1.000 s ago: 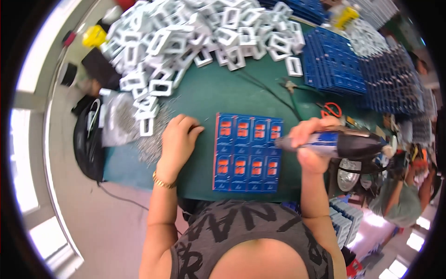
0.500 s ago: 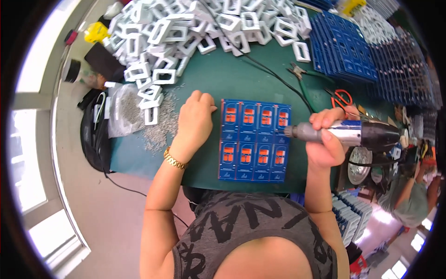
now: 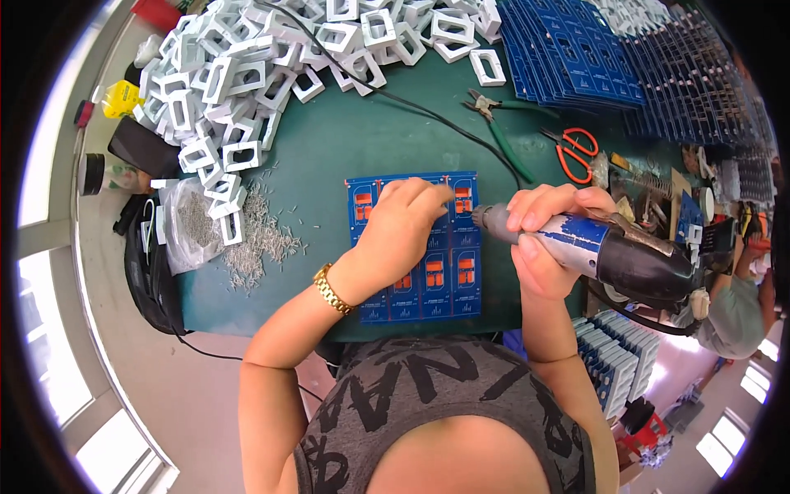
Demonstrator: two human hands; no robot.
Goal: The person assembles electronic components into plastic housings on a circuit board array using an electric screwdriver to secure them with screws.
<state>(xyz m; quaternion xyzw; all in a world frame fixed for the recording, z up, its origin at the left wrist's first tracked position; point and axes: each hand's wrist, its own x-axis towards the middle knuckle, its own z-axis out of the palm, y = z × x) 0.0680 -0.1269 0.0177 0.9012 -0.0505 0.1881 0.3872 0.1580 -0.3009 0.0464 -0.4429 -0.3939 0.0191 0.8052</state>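
A blue circuit board panel [image 3: 417, 306] with orange patches in rows lies flat on the green table. My left hand [image 3: 403, 222], a gold watch on its wrist, is over the upper part of the panel. Its fingers are bunched together, tips near the upper right patch; anything between them is too small or blurred to make out. My right hand [image 3: 547, 226] is closed around an electric screwdriver [image 3: 580, 245] with a grey nose and a blue, silver and black body. The nose points left at the panel's right edge.
White rectangular frames [image 3: 247, 74] are heaped at the back left. Loose small screws [image 3: 255, 243] lie beside a clear bag [image 3: 188, 226]. Green-handled pliers [image 3: 506, 140], red-handled scissors [image 3: 576, 154] and stacked blue boards [image 3: 576, 58] stand at the right. A black cable [image 3: 428, 109] crosses the table.
My left hand has moved right, from beside the panel to above it. The screwdriver has tilted, its rear end lower, with its nose still by the panel's right edge. The whole view has shifted.
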